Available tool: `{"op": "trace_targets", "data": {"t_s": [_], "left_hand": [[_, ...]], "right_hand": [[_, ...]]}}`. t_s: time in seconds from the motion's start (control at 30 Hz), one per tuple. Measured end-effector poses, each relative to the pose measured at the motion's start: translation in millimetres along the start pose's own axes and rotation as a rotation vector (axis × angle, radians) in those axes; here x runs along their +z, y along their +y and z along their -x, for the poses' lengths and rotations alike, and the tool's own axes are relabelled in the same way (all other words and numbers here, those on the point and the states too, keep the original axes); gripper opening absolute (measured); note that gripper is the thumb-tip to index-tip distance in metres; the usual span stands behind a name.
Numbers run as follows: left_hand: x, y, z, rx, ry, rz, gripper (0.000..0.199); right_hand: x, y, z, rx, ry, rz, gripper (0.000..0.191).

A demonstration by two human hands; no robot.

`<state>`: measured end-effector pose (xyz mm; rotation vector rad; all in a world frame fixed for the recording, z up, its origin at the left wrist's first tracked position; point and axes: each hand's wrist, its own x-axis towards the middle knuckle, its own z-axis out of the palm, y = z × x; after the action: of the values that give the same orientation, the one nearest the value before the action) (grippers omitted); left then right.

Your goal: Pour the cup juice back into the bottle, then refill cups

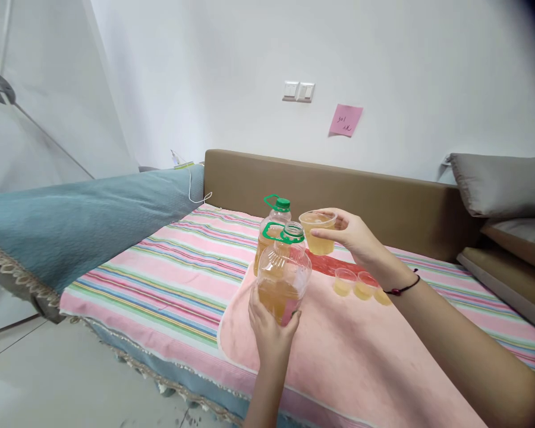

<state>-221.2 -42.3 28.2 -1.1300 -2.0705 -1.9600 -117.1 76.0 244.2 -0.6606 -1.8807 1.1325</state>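
Note:
My left hand [271, 330] is wrapped round the lower part of a clear plastic bottle [284, 261]. This bottle has a green carry ring, no cap on its mouth, and amber liquid in its lower half. My right hand [350, 233] grips a clear plastic cup [318, 238] of pale yellow liquid, raised just right of the bottle's neck. Behind the held bottle stands a second bottle [263, 241] with a green cap [283, 204], partly hidden. Below my right wrist, small clear cups [344, 283] with yellow liquid stand in a row; my forearm partly covers the rightmost.
A pink mat [321, 351] lies on a striped bedspread [160, 279]. Red material [327, 263] lies behind the small cups. A brown headboard [361, 190] runs along the wall, with grey cushions [503, 184] at right and a blue-covered armrest [116, 205] at left.

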Motion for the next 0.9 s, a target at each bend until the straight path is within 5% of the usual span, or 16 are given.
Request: {"op": "trace_targets", "data": {"t_s": [0.9], "left_hand": [[-1.6,3.7,-0.1,-0.042,-0.011,0.022,0.099]], "right_hand": [[-9.8,-13.2,-4.4,0.004,-0.069,0.129,0.050]]}}
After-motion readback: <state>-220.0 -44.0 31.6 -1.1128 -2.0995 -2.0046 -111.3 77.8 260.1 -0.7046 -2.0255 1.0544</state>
